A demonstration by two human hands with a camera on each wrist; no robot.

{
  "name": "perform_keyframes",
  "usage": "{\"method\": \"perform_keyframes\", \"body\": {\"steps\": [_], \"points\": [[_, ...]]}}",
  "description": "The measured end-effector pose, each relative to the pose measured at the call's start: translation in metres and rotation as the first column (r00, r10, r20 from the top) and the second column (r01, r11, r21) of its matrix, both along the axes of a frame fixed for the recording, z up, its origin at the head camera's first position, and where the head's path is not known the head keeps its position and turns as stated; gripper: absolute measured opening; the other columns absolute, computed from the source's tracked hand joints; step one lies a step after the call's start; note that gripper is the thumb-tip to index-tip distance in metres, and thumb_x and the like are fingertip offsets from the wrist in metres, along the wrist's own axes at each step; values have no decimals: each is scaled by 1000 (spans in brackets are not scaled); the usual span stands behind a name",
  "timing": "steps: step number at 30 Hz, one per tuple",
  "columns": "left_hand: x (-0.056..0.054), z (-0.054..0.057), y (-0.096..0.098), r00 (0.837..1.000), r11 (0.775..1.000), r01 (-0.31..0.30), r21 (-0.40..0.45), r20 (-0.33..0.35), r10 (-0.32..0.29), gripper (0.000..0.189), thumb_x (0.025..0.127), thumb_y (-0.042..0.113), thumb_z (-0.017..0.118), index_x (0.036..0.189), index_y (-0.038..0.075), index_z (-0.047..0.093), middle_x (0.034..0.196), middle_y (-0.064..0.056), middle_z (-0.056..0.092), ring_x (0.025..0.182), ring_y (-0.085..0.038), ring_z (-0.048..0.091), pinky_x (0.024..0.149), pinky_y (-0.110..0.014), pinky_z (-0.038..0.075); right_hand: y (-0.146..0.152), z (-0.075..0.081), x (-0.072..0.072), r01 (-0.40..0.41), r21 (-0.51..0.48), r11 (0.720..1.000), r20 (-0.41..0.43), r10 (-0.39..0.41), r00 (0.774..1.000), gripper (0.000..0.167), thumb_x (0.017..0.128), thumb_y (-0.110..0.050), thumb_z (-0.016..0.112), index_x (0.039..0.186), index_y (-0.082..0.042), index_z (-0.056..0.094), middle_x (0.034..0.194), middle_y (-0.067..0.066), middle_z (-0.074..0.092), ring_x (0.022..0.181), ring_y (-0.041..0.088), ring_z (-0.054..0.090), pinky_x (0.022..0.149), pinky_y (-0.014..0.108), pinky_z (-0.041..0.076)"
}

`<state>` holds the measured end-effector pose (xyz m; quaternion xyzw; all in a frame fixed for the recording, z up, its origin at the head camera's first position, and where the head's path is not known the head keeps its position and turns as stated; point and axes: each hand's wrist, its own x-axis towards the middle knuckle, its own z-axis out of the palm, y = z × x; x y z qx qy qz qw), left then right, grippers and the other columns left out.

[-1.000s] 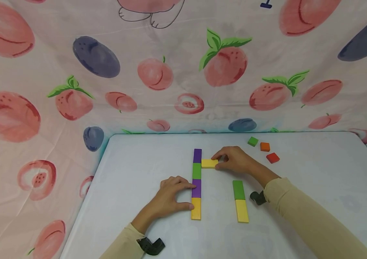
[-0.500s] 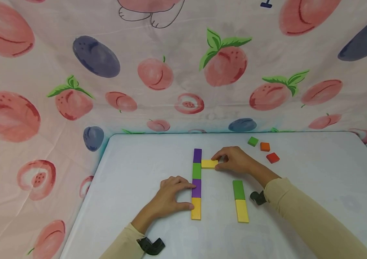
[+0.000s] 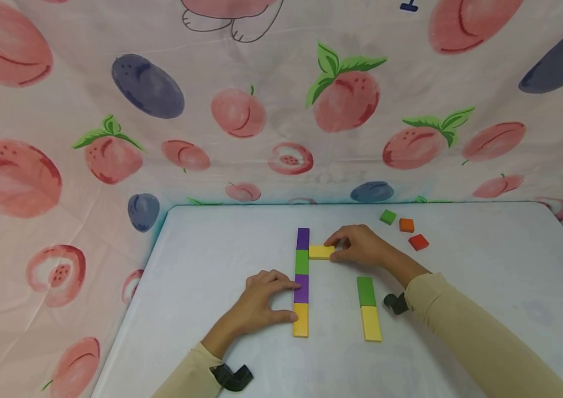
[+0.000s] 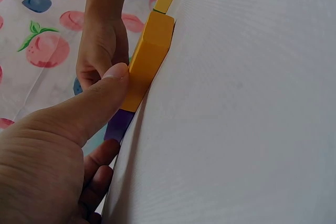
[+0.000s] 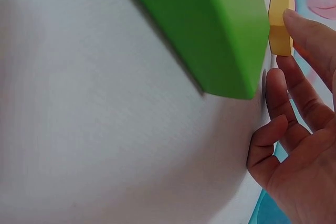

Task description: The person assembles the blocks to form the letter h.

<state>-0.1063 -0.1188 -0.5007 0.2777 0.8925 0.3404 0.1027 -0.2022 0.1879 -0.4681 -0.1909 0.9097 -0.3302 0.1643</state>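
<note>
In the head view my right hand (image 3: 362, 245) pinches the right end of a flat yellow block (image 3: 321, 252) between thumb and index finger. That block lies crosswise, its left end against the green block (image 3: 301, 262) of an upright column. A purple block (image 3: 303, 239) tops this column; below the green come another purple block (image 3: 304, 293) and an orange-yellow block (image 3: 301, 326). From the left, my left hand (image 3: 263, 301) touches the column, index fingertip on the lower purple block and thumb at the orange-yellow one. The left wrist view shows the thumb pressed to the orange-yellow block (image 4: 149, 51).
Right of the column, a green block (image 3: 366, 292) and a yellow block (image 3: 371, 324) lie end to end on the white table (image 3: 187, 249). Small green (image 3: 388, 217), orange (image 3: 406, 225) and red (image 3: 418, 242) blocks lie at the back right. A fruit-print cloth (image 3: 261, 66) hangs behind.
</note>
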Motion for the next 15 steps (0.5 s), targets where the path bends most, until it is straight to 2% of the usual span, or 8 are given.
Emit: {"method": "perform_keyframes", "body": {"steps": [8,15], "points": [[0,0,0,1000,1000,-1,-5,2,1,57,81,54,82,133,37,66,119,16,58,119,-9,49,107,-49,28,2,0,-1,12,0,1000,10,-12,1000,32,88,-29,82,119,-25,76,110,-5,72,95,16,59,85,32,52],[0,0,0,1000,1000,-1,-11,-2,1,57,81,53,82,133,36,66,119,15,58,119,-9,49,107,-49,29,8,-2,-6,71,-23,997,73,-69,995,30,92,-34,76,120,-23,76,117,-5,73,111,20,61,98,41,52]]}}
